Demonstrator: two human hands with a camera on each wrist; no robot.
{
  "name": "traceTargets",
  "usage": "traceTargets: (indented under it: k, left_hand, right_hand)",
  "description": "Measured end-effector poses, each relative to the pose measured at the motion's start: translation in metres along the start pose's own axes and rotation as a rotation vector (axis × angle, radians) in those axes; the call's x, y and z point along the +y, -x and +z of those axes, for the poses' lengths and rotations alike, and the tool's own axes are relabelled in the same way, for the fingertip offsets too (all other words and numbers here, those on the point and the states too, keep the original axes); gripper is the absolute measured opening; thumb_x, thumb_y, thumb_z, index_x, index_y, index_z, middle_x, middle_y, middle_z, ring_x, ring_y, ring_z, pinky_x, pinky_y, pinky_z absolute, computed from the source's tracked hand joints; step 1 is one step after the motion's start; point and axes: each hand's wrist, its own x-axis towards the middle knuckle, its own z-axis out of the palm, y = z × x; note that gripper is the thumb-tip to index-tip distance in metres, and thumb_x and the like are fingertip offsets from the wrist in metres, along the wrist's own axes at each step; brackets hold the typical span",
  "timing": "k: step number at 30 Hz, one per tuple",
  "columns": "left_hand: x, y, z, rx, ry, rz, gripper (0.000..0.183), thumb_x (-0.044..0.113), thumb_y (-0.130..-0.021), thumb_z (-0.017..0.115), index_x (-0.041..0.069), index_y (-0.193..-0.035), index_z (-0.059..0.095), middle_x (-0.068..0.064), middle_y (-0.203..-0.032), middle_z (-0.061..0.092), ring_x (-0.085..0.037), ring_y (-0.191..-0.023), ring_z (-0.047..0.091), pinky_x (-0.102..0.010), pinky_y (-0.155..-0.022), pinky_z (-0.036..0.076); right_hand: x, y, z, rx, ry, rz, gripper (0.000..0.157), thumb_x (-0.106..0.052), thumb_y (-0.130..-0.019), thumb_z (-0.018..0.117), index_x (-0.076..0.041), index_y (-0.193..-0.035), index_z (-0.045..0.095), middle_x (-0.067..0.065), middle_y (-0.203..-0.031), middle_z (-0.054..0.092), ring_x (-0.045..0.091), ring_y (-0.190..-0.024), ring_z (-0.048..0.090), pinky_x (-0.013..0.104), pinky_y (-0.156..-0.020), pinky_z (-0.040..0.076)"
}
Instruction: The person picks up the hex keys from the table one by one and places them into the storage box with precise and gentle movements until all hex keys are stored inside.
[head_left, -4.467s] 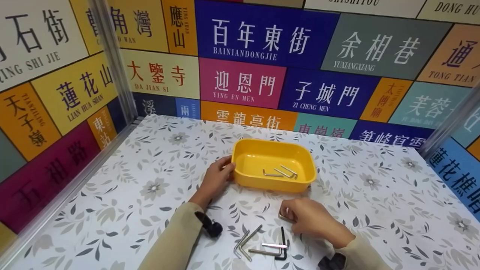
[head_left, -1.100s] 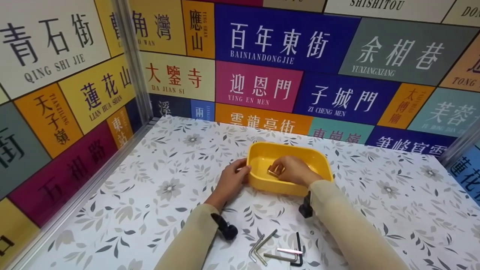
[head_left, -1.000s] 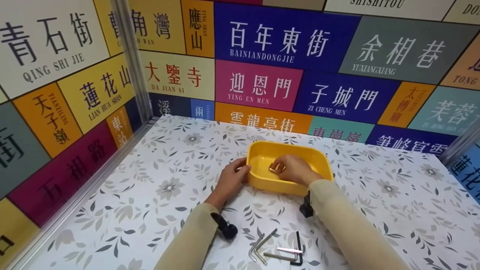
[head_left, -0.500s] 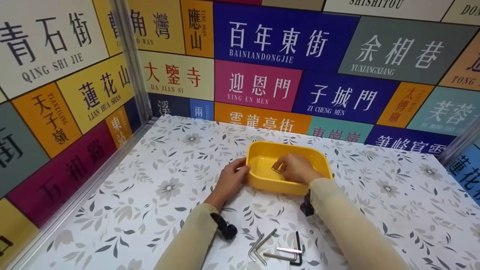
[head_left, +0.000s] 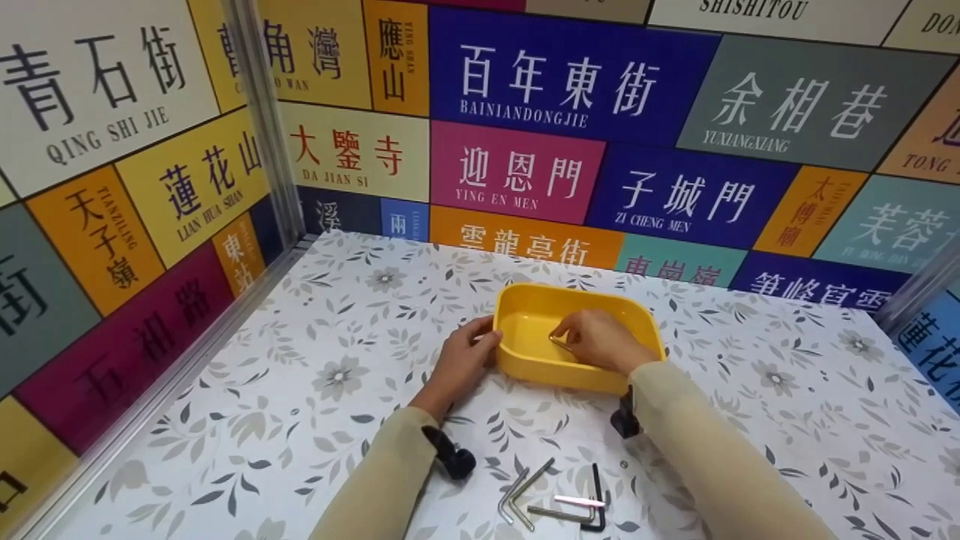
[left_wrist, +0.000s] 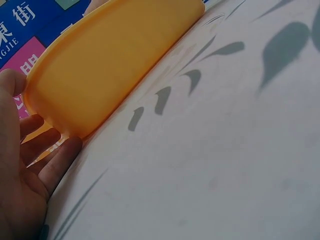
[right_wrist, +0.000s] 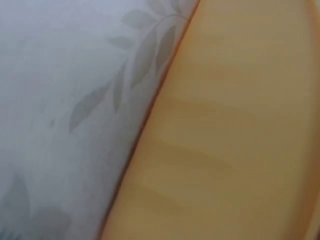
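In the head view my right hand (head_left: 596,337) reaches into a yellow plastic tray (head_left: 577,377) and pinches a small metal hex key (head_left: 559,342) near the tray's floor. Its palm and fingers hide much of the inside. My left hand (head_left: 469,356) rests against the tray's left end. The left wrist view has its thumb by the rim and its extended fingers (left_wrist: 60,167) along the outer wall of the tray (left_wrist: 100,65). The right wrist view takes in just the tray's outer side (right_wrist: 225,120) and the tablecloth, without the hand.
Nearer me lie several loose L-shaped hex keys: two metallic ones (head_left: 529,484) side by side, a brassy one (head_left: 559,514), a black one (head_left: 598,487) and a shiny pale piece (head_left: 577,501) across it. Panels of printed signs (head_left: 517,172) rise behind the floral-covered table (head_left: 337,442).
Earlier my right hand was over the table beside the loose keys, with several keys visible in the tray. Now it is inside the tray, having shifted slightly right over the last second.
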Motion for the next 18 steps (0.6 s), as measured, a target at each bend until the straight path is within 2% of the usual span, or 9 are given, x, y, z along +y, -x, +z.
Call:
traceTargets:
  k: [4,9,18]
  left_hand:
    - [0.000,0.000,0.000,-0.003,0.001,0.006,0.047,0.032,-0.100,0.055,0.015,-0.143,0.057,-0.005,-0.142,0.062,-0.021,-0.118,0.063,-0.036,-0.101,0.054]
    - [0.001,0.000,-0.002,-0.001,-0.009,0.006,0.049,0.034,-0.099,0.055,0.016,-0.145,0.056,-0.004,-0.144,0.060,-0.021,-0.123,0.061,-0.037,-0.106,0.051]
    - [0.000,0.001,0.000,-0.005,-0.001,-0.030,0.049,0.035,-0.099,0.055,0.019,-0.146,0.055,-0.002,-0.145,0.059,-0.020,-0.123,0.060,-0.037,-0.107,0.050]
  right_hand:
    - [0.001,0.011,-0.008,0.063,0.015,-0.070,0.028,-0.002,-0.087,0.065,-0.005,-0.113,0.076,0.010,-0.093,0.073,0.022,-0.082,0.060,0.037,-0.081,0.055]
    - [0.002,0.028,-0.018,0.149,0.021,-0.175,0.024,0.000,-0.086,0.066,0.001,-0.108,0.075,0.011,-0.092,0.075,0.022,-0.083,0.066,0.042,-0.081,0.058]
    - [-0.008,0.064,-0.032,0.173,-0.049,-0.173,0.024,-0.007,-0.088,0.071,-0.005,-0.111,0.075,0.013,-0.103,0.076,0.023,-0.087,0.068,0.049,-0.085,0.059]
